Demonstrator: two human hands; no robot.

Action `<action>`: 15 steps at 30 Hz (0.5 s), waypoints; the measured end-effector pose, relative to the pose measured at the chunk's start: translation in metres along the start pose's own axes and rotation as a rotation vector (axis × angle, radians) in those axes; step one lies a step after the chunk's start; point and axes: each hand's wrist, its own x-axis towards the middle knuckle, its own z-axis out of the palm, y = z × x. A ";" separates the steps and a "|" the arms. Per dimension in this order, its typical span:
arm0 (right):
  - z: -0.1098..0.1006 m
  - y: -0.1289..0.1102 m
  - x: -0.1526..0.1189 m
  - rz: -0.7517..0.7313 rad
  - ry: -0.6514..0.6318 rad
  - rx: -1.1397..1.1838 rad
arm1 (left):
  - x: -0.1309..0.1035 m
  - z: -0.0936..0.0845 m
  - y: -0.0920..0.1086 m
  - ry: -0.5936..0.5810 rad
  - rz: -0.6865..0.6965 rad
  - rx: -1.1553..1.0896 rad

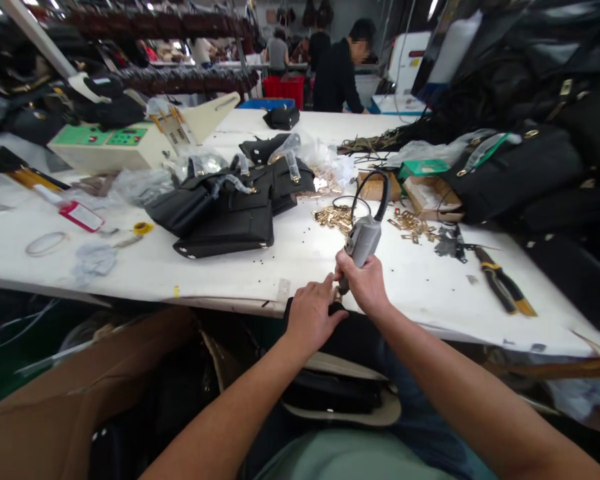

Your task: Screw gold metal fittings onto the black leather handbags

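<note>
"What's biggest?"
"The white table (pixel 240 280), with black bags (pixel 225 227) on it."
"And the black piece (pixel 357 337)?"
"At the table's near edge, under the hands."
"The grey tool (pixel 364 237)?"
"Tilted, tip down at the piece, gripped by the right hand (pixel 363 283)."
"Left hand (pixel 310 310)?"
"On the piece; I can't tell whether it's grasping."
"Smallest?"
"Gold fittings (pixel 333 217), beyond the hands."

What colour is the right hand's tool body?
The tool body is grey, seen in the head view.

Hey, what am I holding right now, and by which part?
Your right hand holds the gray corded tool by its lower body. Your left hand is on black material; its grip can't be told.
</note>
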 end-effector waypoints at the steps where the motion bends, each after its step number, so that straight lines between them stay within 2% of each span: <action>1: -0.003 -0.008 0.002 -0.031 -0.001 -0.006 | 0.000 -0.001 0.000 0.007 -0.008 0.024; 3: -0.013 -0.019 0.008 -0.112 0.035 -0.102 | 0.000 -0.005 0.001 0.003 -0.003 0.088; 5: -0.028 -0.022 0.014 -0.177 0.040 -0.350 | 0.000 -0.012 0.004 -0.024 0.026 0.148; 7: -0.045 -0.015 0.018 -0.185 -0.059 -0.697 | -0.001 -0.019 0.008 -0.058 0.045 0.188; 9: -0.061 -0.002 0.019 -0.130 -0.208 -0.990 | -0.002 -0.024 0.009 -0.109 0.051 0.198; 12: -0.078 0.012 0.021 -0.103 -0.206 -1.092 | 0.000 -0.025 0.002 -0.211 0.015 0.158; 15: -0.087 0.010 0.017 -0.138 -0.144 -1.117 | 0.007 -0.025 -0.007 -0.277 -0.016 0.018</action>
